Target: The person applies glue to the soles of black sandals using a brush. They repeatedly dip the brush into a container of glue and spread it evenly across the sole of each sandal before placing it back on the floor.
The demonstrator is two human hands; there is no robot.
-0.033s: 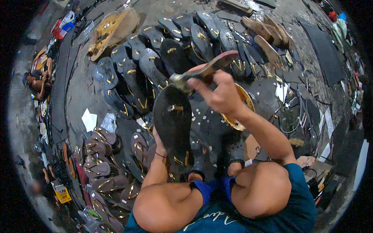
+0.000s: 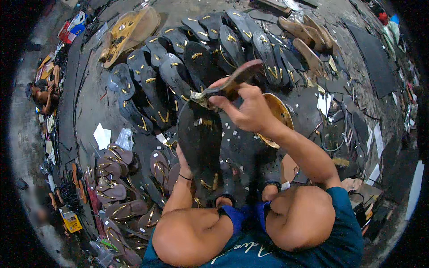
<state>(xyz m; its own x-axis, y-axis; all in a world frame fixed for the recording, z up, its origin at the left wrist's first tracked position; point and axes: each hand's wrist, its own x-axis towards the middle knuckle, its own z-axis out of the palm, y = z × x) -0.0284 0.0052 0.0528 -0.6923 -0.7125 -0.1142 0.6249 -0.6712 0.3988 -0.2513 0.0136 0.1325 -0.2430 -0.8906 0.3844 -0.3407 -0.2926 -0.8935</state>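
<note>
Upright in front of me stands a black shoe sole with gold-coloured bits at its middle and lower end. My left hand grips it by its left side, with most of the fingers hidden behind. My right hand is closed around a curved, flat reddish-brown strip. The strip's pale, crusted end meets the sole's top edge. Beside my right wrist lies a yellowish bowl with dark stains, partly covered by the forearm.
Rows of black soles with gold bits lie beyond my hands. Brown sandals with gold straps are heaped at the left. Wooden shoe lasts lie at far right, near a dark sheet. A person sits at far left.
My right hand and the strip have shifted slightly left, along the sole's top edge. The sole has moved slightly right.
</note>
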